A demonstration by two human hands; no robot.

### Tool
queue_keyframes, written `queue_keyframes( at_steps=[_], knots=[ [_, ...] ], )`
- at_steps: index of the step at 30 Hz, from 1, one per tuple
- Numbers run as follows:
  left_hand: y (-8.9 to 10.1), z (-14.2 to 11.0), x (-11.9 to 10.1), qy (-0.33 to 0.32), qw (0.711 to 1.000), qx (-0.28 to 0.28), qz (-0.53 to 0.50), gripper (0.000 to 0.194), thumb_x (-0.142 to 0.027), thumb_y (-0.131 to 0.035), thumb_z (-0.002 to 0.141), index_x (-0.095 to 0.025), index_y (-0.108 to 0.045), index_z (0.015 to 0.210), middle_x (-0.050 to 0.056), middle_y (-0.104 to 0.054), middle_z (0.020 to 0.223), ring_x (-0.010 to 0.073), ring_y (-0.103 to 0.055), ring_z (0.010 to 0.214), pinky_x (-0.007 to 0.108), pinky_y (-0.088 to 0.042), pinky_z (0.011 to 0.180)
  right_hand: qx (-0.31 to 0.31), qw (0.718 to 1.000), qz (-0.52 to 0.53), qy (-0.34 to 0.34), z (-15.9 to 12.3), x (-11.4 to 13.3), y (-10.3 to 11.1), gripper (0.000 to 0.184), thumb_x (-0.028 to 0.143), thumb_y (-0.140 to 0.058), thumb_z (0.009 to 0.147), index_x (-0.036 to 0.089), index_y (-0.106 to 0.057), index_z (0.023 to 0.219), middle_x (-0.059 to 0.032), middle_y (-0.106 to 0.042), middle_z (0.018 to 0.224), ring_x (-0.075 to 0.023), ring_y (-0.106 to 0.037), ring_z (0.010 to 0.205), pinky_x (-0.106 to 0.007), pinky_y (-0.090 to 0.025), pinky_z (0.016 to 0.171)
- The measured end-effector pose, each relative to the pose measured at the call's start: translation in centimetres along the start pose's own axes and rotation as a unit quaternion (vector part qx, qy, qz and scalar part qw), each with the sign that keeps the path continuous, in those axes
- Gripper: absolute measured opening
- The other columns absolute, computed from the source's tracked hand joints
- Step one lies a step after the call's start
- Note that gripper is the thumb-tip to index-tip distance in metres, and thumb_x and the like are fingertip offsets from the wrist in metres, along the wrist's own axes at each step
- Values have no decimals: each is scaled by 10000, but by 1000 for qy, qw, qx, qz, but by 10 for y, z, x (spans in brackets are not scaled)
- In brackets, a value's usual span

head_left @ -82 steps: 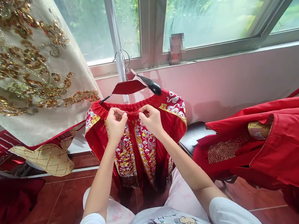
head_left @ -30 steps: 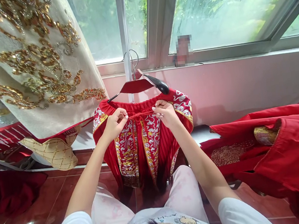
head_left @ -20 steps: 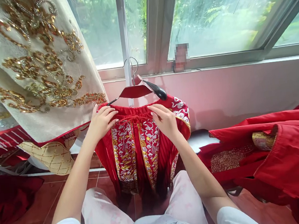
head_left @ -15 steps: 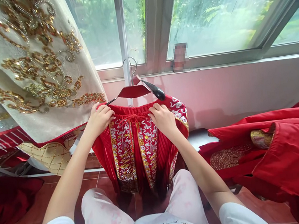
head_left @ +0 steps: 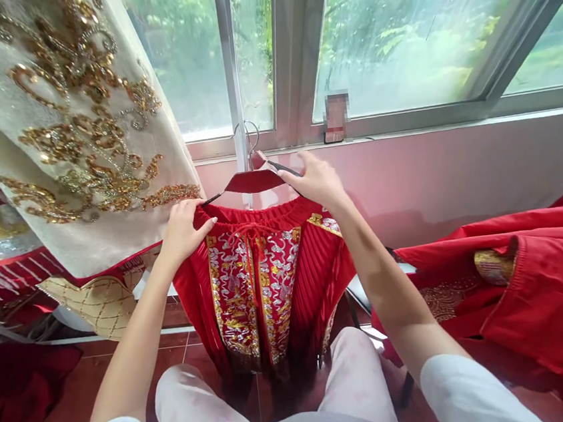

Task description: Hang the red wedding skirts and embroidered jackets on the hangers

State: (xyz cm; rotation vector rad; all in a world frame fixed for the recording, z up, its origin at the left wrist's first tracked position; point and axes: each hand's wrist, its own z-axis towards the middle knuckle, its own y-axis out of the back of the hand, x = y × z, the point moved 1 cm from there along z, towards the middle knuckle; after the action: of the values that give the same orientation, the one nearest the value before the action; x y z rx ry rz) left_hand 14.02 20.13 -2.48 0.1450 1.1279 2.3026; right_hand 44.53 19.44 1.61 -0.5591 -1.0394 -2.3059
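Observation:
A red pleated skirt point(head_left: 262, 273) with gold and silver embroidered panels hangs in front of me from a red hanger point(head_left: 252, 180) hooked on a window bar. A red drawstring bow sits tied at the middle of its waistband. My left hand point(head_left: 181, 227) pinches the left end of the waistband. My right hand point(head_left: 316, 179) reaches up to the hanger's right arm, its fingers closed over the black clip there. My knees in pale pink trousers lie below the skirt.
A cream garment point(head_left: 66, 126) with gold sequin scrollwork hangs at the upper left. More red clothing point(head_left: 531, 285) is piled on a dark seat at the right. A window point(head_left: 393, 31) and pink wall stand behind. Red floor tiles point(head_left: 102, 371) lie underneath.
Both hands let go of the drawstring, now tied in a bow. My left hand slid to the waistband's left end; my right hand rose to the hanger's right clip.

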Motion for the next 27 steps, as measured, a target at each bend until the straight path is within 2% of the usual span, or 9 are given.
queue_keyframes(
  at_steps=[2,3,4,8,14,19,22,24,27],
  knots=[
    [-2,1,4,-2,1000,-16,17,478,-489,-546,850,-186,-544,1220,115,-553,1210,296,-458,1181,465,-363,1045,155,986,41,-46,17,6,-1,208,320,-571,827,151,-592,706,-38,-578,604,-137,-508,567,-266,-425,559],
    [-3,1,7,-5,1000,-17,15,463,-482,-544,850,-193,-545,1211,114,-543,1222,295,-453,1191,462,-361,1048,188,978,71,-60,23,6,0,228,255,-557,835,150,-558,632,-17,-534,539,-108,-468,514,-240,-393,517],
    [-3,2,9,-3,1000,-10,3,451,-475,-538,853,-200,-536,1211,110,-538,1234,287,-458,1193,453,-367,1045,189,974,106,-69,28,6,3,248,191,-556,826,147,-532,583,0,-498,498,-87,-437,481,-221,-367,487],
    [-1,-2,13,48,995,47,-71,457,-478,-521,857,-212,-465,1224,80,-605,1147,237,-585,1020,393,-460,921,89,957,260,-96,48,-8,22,247,78,-623,773,105,-554,537,7,-481,458,-56,-422,426,-187,-327,414],
    [3,-9,4,73,996,53,-17,460,-525,-480,875,-211,-492,1211,118,-654,1134,286,-626,1030,403,-473,871,75,919,366,-128,71,-32,33,175,84,-714,752,27,-623,614,-37,-551,488,-75,-490,397,-175,-352,348],
    [3,-7,5,72,996,56,-23,468,-516,-499,869,-195,-517,1209,123,-671,1113,287,-636,1013,394,-479,859,70,937,310,-142,80,-13,51,151,36,-651,791,-112,-621,786,-66,-622,591,-17,-498,409,-128,-352,407],
    [3,-6,6,77,995,54,-33,479,-524,-515,856,-198,-526,1207,112,-679,1091,276,-642,985,377,-485,839,87,959,238,-129,84,12,83,352,96,-586,814,-212,-559,982,-137,-665,769,7,-522,474,-156,-326,462],
    [3,-7,5,80,995,50,-34,483,-534,-515,852,-201,-531,1202,107,-682,1084,272,-645,971,370,-487,831,75,974,181,-115,81,23,115,402,170,-556,808,-185,-577,997,-109,-665,779,8,-529,490,-195,-335,480],
    [2,-10,3,79,996,35,-23,476,-533,-519,848,-210,-535,1197,100,-686,1078,273,-648,956,369,-484,824,8,989,103,-107,57,19,161,272,245,-606,781,-7,-688,838,-9,-632,614,-11,-552,486,-202,-360,490]
  ],
)
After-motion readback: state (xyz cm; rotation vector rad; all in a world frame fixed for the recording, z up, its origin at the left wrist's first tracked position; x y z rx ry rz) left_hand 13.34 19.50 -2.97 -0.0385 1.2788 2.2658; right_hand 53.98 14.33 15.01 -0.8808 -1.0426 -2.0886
